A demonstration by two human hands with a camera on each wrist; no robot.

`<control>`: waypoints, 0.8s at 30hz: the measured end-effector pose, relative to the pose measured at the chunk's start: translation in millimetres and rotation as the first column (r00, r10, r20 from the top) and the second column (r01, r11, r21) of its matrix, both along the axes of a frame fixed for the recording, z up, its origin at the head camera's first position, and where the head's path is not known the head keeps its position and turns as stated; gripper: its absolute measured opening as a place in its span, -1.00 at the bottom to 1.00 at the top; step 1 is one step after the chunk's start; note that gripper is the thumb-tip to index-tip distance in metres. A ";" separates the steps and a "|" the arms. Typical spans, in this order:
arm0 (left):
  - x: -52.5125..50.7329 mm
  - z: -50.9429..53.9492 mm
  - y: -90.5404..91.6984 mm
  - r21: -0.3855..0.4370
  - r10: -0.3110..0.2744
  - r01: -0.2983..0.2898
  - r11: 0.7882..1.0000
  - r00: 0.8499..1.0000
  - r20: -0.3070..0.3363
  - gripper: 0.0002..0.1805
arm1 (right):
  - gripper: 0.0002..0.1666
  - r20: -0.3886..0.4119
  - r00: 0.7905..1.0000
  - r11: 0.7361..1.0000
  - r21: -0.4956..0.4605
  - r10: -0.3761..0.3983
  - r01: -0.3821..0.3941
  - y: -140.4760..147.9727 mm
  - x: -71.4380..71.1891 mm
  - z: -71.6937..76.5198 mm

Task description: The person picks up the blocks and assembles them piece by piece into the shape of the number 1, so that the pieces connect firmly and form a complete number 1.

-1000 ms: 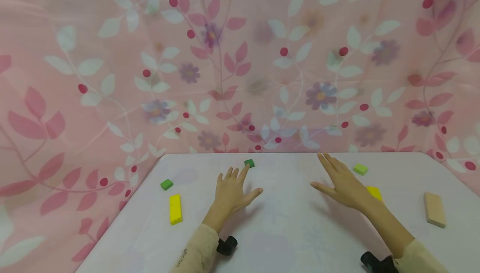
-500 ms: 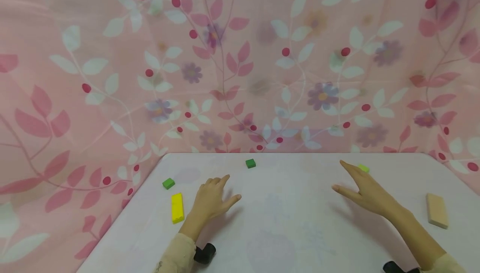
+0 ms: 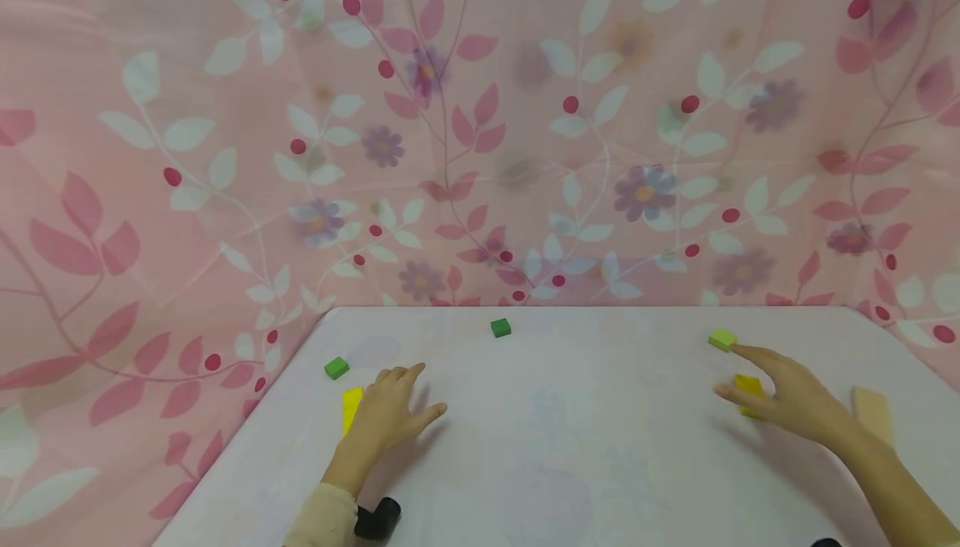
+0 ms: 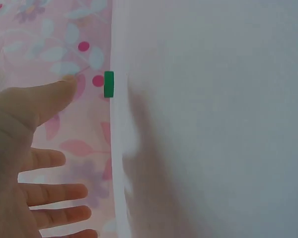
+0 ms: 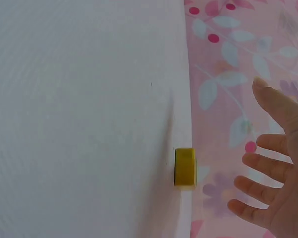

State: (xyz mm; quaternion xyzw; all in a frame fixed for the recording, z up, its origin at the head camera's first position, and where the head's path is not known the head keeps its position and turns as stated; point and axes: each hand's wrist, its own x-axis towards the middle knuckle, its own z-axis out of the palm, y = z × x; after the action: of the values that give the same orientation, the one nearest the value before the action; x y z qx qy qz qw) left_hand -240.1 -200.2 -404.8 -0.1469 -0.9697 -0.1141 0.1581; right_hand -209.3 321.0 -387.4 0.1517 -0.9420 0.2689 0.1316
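Left hand (image 3: pixel 388 414) and right hand (image 3: pixel 804 403) spread, holding nothing; a low sweep by the right might shift the yellow block (image 3: pixel 748 382) or push the lime block (image 3: pixel 722 339) over the bench's (image 3: pixel 570 447) far edge.

My left sleeve (image 3: pixel 322 518): pale beige cloth, lightly creased, ends short of the hand. Black unit (image 3: pixel 378 519) right beside it, stubby, rounded cylindrical end. On my right, only the dark curved top of a second unit (image 3: pixel 827 543) shows, rest cropped. Left hand (image 3: pixel 390 409) bare; right hand (image 3: pixel 798 401) bare, forearm (image 3: pixel 888 480) too.
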 end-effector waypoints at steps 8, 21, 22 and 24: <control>3.5 -0.2 -22.6 -0.017 0.058 -0.058 0.998 0.997 0.056 -0.18 | -0.21 0.046 0.996 0.996 0.046 -0.081 0.079 29.8 5.0 -9.0; 8.8 -1.0 -43.2 -0.018 0.088 -0.086 0.996 0.986 0.138 -0.20 | -0.18 0.183 0.969 0.979 0.144 -0.167 0.142 47.4 8.1 -3.5; 9.5 -0.6 -44.2 -0.018 0.089 -0.087 0.996 0.986 0.144 -0.20 | -0.19 0.185 0.969 0.980 0.142 -0.164 0.139 47.8 8.1 -4.1; 10.8 0.2 -45.9 -0.021 0.092 -0.090 0.996 0.984 0.152 -0.22 | -0.21 0.185 0.970 0.982 0.132 -0.159 0.136 48.3 7.8 -5.5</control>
State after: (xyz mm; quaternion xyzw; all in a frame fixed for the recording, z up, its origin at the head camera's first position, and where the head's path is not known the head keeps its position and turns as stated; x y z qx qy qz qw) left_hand -229.4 -246.1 -404.5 -0.0946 -0.9855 -0.1108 0.0874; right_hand -201.6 369.3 -392.9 0.0615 -0.9732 0.2158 0.0494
